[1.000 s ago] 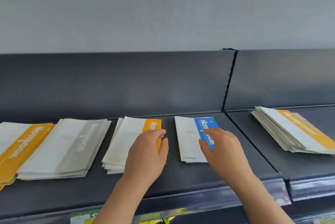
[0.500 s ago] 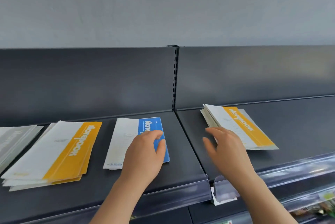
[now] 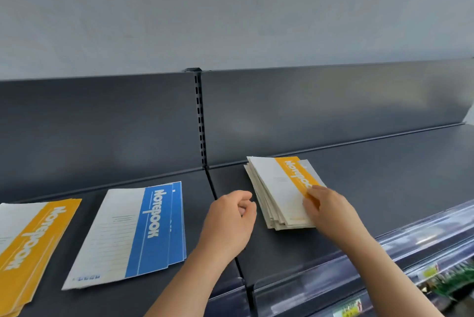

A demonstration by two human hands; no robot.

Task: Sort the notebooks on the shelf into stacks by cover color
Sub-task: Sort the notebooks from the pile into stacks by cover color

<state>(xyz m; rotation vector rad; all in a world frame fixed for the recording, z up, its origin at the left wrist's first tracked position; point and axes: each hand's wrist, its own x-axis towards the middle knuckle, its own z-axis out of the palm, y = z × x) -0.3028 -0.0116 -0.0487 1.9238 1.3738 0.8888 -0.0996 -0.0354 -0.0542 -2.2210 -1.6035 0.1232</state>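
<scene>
Your right hand [image 3: 331, 216] rests on the top notebook [image 3: 279, 188] of a fanned, uneven stack in the right bay of the dark shelf [image 3: 400, 188]. Its bent fingers [image 3: 313, 190] lie across the cover's orange band, and the thumb sits on the white part just beside them. Whether you have pinched the cover or are only pressing on it cannot be made out. A grey-banded notebook [image 3: 311, 170] peeks out from under the top one along the stack's far right edge. Your left hand [image 3: 228, 221] hangs just left of that stack, above the seam where the two bays meet. Its fingers are loosely curled toward the thumb, and it holds nothing and touches no notebook. In the left bay, well apart from your hands, a small blue stack [image 3: 136, 229] lies flat, its white-and-blue covers slightly offset. Further left, at the frame's edge and partly cut off, lies an orange stack [image 3: 33, 247], apart from the blue one. A slotted upright [image 3: 200, 121] divides the shelf's back panel behind the seam, with a pale grey wall [image 3: 230, 8] above it. A clear price rail [image 3: 333, 288] runs along the shelf's front lip beneath your right forearm.
</scene>
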